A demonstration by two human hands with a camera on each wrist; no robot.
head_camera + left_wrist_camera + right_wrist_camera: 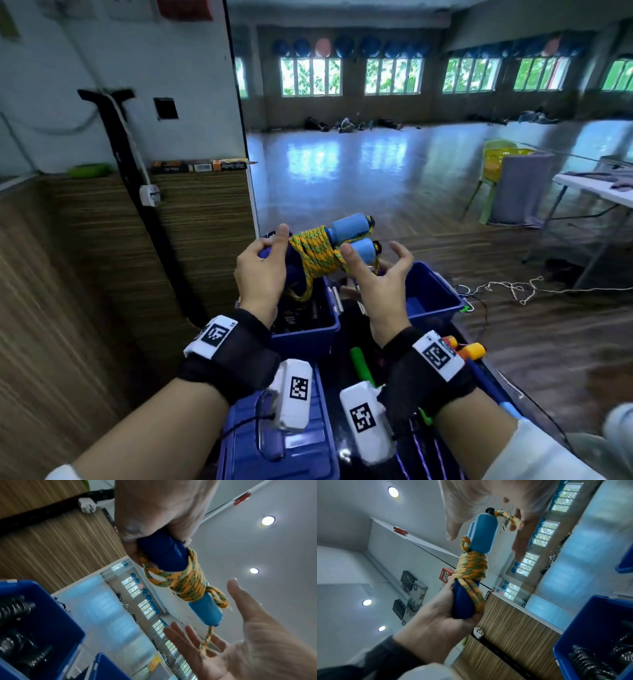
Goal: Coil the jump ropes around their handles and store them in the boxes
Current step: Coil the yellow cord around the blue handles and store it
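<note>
a: what did the left hand (262,270) have?

b: it gripped the dark blue ends of the two handles (352,228), fingers curled round them. the yellow-green rope (317,253) was coiled tight about the middle of the pair, and the light blue ends stuck out past the coil, away from the person.

a: and the right hand (378,284)?

b: it was spread wide, palm turned up, fingers apart and only lightly bent, holding nothing. it hung just beside the light blue ends. i couldn't tell whether the thumb touched the coil.

a: where was the bundle, then?

b: in the air, above the blue box on the left (305,337), which held dark coiled things. a second blue box (433,301) stood just right of it.

a: did the wrist views add anything?

b: the left wrist view showed a loose rope tail (206,641) hanging from one light blue end, down across the right hand's fingers (187,639). the right wrist view showed a black cap (489,510) at that handle's tip, and rope strands trapped under the left hand's grip.
</note>
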